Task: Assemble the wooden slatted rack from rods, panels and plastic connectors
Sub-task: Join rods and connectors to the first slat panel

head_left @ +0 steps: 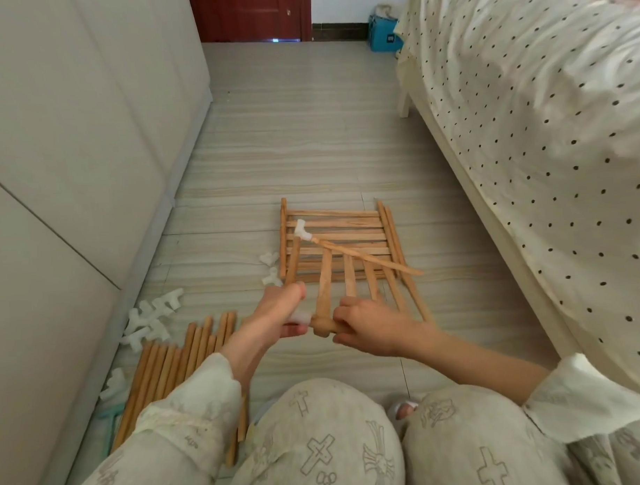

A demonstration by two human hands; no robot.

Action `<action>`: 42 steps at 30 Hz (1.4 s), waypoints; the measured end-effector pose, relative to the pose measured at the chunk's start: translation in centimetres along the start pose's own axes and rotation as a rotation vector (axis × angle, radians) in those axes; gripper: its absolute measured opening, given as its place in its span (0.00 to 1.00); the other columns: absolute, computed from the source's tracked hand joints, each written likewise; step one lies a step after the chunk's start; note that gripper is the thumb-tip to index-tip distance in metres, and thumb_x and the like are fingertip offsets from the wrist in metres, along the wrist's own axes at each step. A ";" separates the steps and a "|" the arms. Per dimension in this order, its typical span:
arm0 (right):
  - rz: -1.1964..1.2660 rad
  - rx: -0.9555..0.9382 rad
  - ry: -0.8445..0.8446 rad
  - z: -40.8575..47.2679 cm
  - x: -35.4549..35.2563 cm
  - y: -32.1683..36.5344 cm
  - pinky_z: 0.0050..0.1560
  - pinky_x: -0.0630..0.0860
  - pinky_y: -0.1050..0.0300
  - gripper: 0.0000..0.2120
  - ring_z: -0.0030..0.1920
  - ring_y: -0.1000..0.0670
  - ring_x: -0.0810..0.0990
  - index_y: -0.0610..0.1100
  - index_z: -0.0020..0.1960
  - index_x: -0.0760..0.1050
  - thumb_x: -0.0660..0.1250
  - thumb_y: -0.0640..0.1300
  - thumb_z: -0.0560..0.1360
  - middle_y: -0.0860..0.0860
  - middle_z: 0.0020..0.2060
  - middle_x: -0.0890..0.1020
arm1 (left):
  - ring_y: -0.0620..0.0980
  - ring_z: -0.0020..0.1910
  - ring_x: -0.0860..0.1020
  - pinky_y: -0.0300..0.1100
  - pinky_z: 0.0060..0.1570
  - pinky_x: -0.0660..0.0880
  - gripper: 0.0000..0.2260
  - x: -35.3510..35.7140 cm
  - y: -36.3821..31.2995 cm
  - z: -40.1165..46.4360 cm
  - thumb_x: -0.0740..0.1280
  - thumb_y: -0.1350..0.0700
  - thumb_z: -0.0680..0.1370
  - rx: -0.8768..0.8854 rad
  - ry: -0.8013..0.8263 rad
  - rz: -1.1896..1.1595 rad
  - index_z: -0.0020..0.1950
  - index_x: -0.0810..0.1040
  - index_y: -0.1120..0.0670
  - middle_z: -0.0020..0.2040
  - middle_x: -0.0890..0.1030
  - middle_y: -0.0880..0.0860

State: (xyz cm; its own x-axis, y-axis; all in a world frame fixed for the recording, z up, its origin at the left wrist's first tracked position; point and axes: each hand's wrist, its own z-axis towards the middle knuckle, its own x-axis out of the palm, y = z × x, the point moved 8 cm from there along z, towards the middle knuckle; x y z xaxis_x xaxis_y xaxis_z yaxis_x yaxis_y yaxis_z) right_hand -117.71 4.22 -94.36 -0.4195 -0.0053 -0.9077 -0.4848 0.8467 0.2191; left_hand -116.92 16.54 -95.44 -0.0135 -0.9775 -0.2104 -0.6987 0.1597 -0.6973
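Hands are meeting just above my knees, working on a slatted panel [352,277] that I am holding up off the floor. My left hand [274,316] is curling around a white plastic connector [301,317], pinching it between fingers and thumb right at the near end of the panel's rail. My right hand [368,329] is gripping that near rail [323,325], fingers wrapped over the top and thumb underneath, so the two hands are almost touching. Beyond my hands the panel's slats are fanning away from me, and its far corner is carrying another white connector [301,230] with a thin rod [370,257] running out of it toward the right. Under that, farther out than both hands, a second slatted panel [338,225] is lying flat on the floor [290,152]. Loose rods [177,359] are lying in a bundle beside my left forearm, and spare white connectors [150,319] are sitting scattered left of my left hand, with two more [270,267] just beyond it. To the right of my right arm a bed with a dotted sheet [525,126] is standing; a pale cabinet [72,142] is standing on the left.
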 end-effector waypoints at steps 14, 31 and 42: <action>0.136 -0.172 -0.509 -5.0 -13.1 2.0 0.54 0.73 0.47 0.16 0.53 0.45 0.76 0.43 0.65 0.72 0.61 0.47 0.79 0.48 0.51 0.76 | 0.46 0.28 0.73 0.42 0.39 0.71 0.14 -4.0 -8.4 -8.0 0.61 0.48 0.79 0.671 0.032 -0.092 0.38 0.73 0.55 0.28 0.74 0.51; -0.165 -0.228 -0.863 -9.5 -14.1 3.6 0.21 0.70 0.61 0.25 0.28 0.51 0.79 0.47 0.49 0.79 0.55 0.64 0.73 0.54 0.34 0.81 | 0.43 0.19 0.64 0.33 0.19 0.60 0.12 -2.6 -7.0 -8.9 0.63 0.61 0.75 0.519 -0.099 -0.417 0.32 0.68 0.57 0.23 0.65 0.49; -0.035 -0.285 -0.952 -10.3 -15.7 4.6 0.25 0.71 0.62 0.27 0.31 0.50 0.80 0.45 0.51 0.81 0.55 0.65 0.74 0.53 0.38 0.84 | 0.38 0.27 0.67 0.33 0.28 0.67 0.12 -4.6 -9.3 -12.7 0.64 0.54 0.69 0.890 -0.207 -0.401 0.25 0.70 0.47 0.24 0.68 0.41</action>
State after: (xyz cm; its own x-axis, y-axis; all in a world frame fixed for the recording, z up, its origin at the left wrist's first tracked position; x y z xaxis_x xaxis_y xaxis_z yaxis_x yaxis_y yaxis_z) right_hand -121.25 2.73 -75.47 0.3289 0.5071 -0.7967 -0.7041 0.6939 0.1511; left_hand -119.43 17.76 -79.30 0.2900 -0.9521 0.0967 0.1672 -0.0491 -0.9847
